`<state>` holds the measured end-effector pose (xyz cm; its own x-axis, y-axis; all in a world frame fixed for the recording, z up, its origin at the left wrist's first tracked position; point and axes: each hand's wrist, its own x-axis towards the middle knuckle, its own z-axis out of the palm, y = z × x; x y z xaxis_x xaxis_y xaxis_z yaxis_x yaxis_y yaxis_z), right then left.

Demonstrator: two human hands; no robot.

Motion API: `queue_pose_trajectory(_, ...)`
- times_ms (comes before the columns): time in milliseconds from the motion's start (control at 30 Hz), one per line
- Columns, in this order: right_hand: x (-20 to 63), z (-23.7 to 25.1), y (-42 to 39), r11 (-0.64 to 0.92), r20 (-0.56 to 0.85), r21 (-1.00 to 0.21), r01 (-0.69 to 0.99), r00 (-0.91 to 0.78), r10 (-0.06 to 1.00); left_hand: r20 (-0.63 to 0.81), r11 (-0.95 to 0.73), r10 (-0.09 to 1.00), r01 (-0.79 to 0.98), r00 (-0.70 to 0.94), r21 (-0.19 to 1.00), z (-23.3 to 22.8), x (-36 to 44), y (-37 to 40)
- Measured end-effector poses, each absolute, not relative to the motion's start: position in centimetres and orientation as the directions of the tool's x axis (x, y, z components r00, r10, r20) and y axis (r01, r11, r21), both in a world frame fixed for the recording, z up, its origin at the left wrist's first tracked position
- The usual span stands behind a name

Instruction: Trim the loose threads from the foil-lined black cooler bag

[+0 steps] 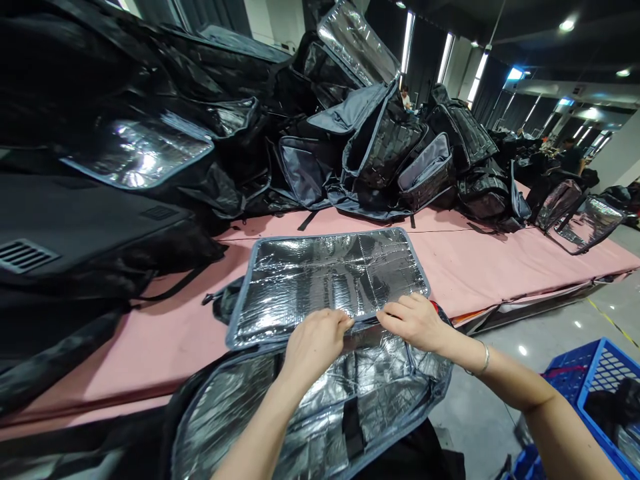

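A black bag with a silver foil lining (235,400) lies opened in front of me, partly over the table's front edge. Its rectangular foil-lined flap (330,273), bound in grey-blue edging, is spread flat on the pink table. My left hand (320,340) pinches the seam where flap and bag body meet, fingers closed. Slightly to the right along that seam, my right hand (413,320) also has its fingers closed on the edge. A dark strap (353,427) lies across the lining below my hands.
More black bags (390,140) with foil or grey linings are heaped along the back of the pink table (480,267). A large black bag (85,233) stands at the left. On the floor at right is a blue plastic crate (575,360) holding dark items. A person (405,98) is far behind.
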<state>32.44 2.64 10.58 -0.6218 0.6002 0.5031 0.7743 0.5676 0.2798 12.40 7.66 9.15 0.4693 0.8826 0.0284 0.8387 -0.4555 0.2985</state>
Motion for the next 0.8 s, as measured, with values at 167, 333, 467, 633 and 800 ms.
queue_pose_trajectory(167,33.2,11.2,3.5,0.617,0.408,0.313,0.723,-0.688,0.6,0.024,-0.459,0.88,0.835,0.475,0.303,9.1,12.3,7.6)
queue_pose_trajectory(333,33.5,12.1,5.1,0.695,0.23,0.162,0.701,-0.711,0.664,0.041,-0.482,0.868,0.817,0.495,0.316,8.9,12.0,7.5)
queue_pose_trajectory(467,33.0,12.2,6.3,0.751,0.166,0.054,0.658,-0.747,0.643,0.07,-0.5,0.86,0.807,0.506,0.315,8.7,11.9,7.5)
queue_pose_trajectory(633,32.3,12.4,6.9,0.741,0.152,0.087,0.666,-0.744,0.651,0.086,-0.523,0.848,0.798,0.523,0.298,8.4,11.7,7.6)
queue_pose_trajectory(800,32.2,12.8,6.9,0.751,0.111,0.111,0.651,-0.759,0.641,0.085,-0.525,0.847,0.801,0.525,0.288,8.2,11.7,7.6)
